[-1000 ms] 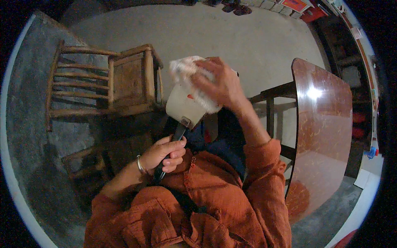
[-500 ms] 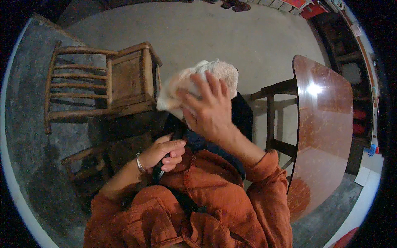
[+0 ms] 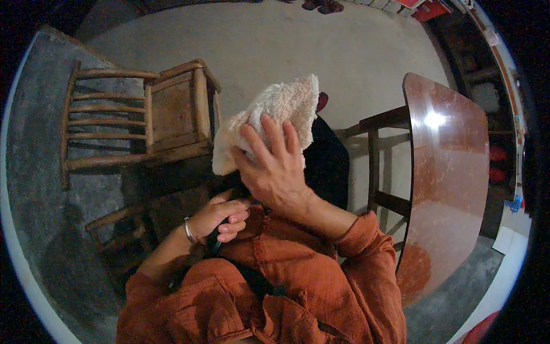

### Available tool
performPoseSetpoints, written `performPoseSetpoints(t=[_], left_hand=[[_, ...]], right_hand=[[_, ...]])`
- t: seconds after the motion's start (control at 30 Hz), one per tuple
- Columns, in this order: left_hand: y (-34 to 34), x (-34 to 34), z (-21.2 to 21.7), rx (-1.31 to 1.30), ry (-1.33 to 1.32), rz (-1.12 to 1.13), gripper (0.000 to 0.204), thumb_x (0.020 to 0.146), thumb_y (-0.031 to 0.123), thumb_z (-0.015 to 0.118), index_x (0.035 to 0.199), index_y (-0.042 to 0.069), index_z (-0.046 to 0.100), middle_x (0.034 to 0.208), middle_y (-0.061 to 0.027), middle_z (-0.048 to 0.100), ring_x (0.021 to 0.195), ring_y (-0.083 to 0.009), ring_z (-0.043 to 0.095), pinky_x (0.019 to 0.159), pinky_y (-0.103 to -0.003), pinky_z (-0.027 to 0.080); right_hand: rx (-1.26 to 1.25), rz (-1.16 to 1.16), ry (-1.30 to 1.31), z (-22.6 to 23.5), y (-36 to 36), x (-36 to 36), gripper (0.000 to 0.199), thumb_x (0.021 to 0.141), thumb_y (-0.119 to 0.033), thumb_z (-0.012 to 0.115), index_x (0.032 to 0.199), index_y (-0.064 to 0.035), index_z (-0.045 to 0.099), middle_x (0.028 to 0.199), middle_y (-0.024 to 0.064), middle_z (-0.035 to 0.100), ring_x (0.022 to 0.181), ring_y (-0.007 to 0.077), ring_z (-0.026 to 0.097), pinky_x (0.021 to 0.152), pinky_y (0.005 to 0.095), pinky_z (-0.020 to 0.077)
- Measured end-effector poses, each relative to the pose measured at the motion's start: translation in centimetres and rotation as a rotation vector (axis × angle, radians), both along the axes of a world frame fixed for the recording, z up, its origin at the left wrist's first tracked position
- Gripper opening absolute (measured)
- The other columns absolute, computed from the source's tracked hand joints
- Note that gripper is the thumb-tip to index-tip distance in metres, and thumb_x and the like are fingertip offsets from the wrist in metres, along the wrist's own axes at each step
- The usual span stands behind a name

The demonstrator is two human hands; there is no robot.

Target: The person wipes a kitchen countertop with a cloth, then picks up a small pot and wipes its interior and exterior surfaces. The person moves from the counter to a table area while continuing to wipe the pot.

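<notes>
My right hand (image 3: pixel 274 166) presses a cream fluffy cloth (image 3: pixel 275 112) flat, fingers spread over it, and the cloth now hides the white pot it covers. Lower down, my left hand (image 3: pixel 220 218) is closed around a dark handle (image 3: pixel 214 245) that runs up under the cloth. A metal bracelet sits on my left wrist. Both orange sleeves come in from the bottom edge.
A wooden slatted chair (image 3: pixel 143 117) stands to the left on the concrete floor. A second low wooden stool (image 3: pixel 120 229) is by my left arm. A glossy reddish table (image 3: pixel 452 172) with dark wooden legs stands to the right.
My right hand has wiped the cloth over the white pot and turned, so the cloth now covers the pot fully. My left hand kept hold of the handle.
</notes>
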State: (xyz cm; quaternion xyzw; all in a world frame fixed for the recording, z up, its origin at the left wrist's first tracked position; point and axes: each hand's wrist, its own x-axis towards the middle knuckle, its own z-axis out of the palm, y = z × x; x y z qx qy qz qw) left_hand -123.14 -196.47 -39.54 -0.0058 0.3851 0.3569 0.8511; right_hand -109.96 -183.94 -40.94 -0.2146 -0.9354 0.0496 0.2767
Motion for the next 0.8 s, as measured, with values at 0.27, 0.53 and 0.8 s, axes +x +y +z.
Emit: performPoseSetpoints(t=[0.27,0.53,0.8], left_hand=[[-1.3,-0.7,-1.4,0.029,-0.021,-0.004,0.01,0.095,0.019,0.043,0.099,0.011,0.042,0.061,0.0031,0.035,0.04,-0.005,0.032,0.031,-0.021,0.03],[-1.2,-2.1,-4.6,0.144,0.42,-0.196,0.039,0.088,0.017,0.055,0.12,0.005,0.036,0.069,-0.0006,0.047,0.045,-0.0073,0.044,0.037,-0.023,0.039],[-1.6,-0.5,-7.3,0.568,1.4,-0.415,0.048,0.081,0.016,0.059,0.123,0.001,0.043,0.108,-0.0216,0.058,0.1,-0.0358,0.055,0.087,-0.037,0.043]], right_hand=[[-0.889,-0.067,0.117,0.0,10.7,0.6,0.034,0.076,-0.031,0.065,0.102,-0.0089,0.064,0.097,0.0127,0.061,0.084,0.0248,0.059,0.076,0.037,0.0479],[-1.212,-0.087,0.146,-0.8,12.0,1.5,0.04,0.079,-0.028,0.061,0.107,0.0007,0.061,0.1,0.0111,0.06,0.088,0.0188,0.059,0.078,0.0309,0.0468],[-0.105,-0.006,-0.033,3.5,1.4,0.0,0.038,0.067,-0.023,0.068,0.105,-0.0178,0.062,0.116,0.0117,0.051,0.107,0.0341,0.048,0.086,0.0424,0.0421]])
